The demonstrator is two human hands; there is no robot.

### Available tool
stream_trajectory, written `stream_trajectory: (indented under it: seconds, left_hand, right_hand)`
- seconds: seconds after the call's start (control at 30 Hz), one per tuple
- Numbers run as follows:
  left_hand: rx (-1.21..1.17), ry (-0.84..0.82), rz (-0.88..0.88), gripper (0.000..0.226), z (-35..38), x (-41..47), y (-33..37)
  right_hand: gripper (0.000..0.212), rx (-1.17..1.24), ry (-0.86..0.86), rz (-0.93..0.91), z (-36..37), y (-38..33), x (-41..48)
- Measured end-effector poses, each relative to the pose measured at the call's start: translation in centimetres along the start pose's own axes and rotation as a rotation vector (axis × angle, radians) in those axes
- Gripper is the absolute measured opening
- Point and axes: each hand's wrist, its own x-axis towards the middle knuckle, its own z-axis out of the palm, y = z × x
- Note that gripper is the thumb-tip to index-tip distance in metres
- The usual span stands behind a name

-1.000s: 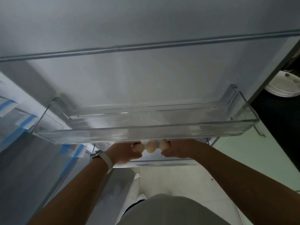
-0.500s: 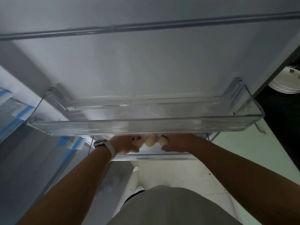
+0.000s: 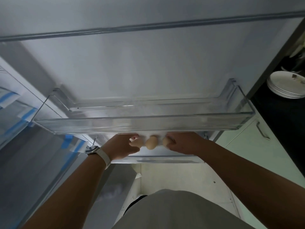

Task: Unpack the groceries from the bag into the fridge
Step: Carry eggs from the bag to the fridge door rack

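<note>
Head view puts three eggs [image 3: 151, 142] in a row at the lower door shelf [image 3: 156, 158], under the clear upper bin [image 3: 145, 123]. A slack grip could let one roll and crack against its neighbour. Both arms reach forward: the left hand [image 3: 122, 147] pinches the left egg [image 3: 137, 142], and the right hand [image 3: 183, 142] curls round the right egg [image 3: 165, 141].

The head-worn camera is looking forward and down, from close by, onto the clear plastic shelf [image 3: 143, 124] of the white fridge door [image 3: 148, 66].

left hand [image 3: 120, 147] and right hand [image 3: 183, 143] gripping eggs [image 3: 151, 142] in lower door shelf [image 3: 165, 158], clear upper shelf [image 3: 148, 124] above
</note>
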Motion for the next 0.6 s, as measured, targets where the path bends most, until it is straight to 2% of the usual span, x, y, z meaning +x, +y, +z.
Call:
stream_trajectory:
  seconds: [0.23,0.4,0.6]
  left_hand:
    - [-0.035,0.152,0.112,0.041,0.0,-2.9,1.4]
    - [-0.048,0.261,0.236,0.035,0.5,-3.9,2.0]
    - [0.044,0.261,0.393,0.038,0.8,-4.1,1.8]
  right_hand:
    - [0.024,0.080,0.093,-0.024,0.2,0.1,-0.8]
    - [0.054,0.098,0.148,-0.037,0.6,-0.3,-1.9]
    - [0.045,0.010,0.231,-0.063,0.4,-2.6,-5.1]
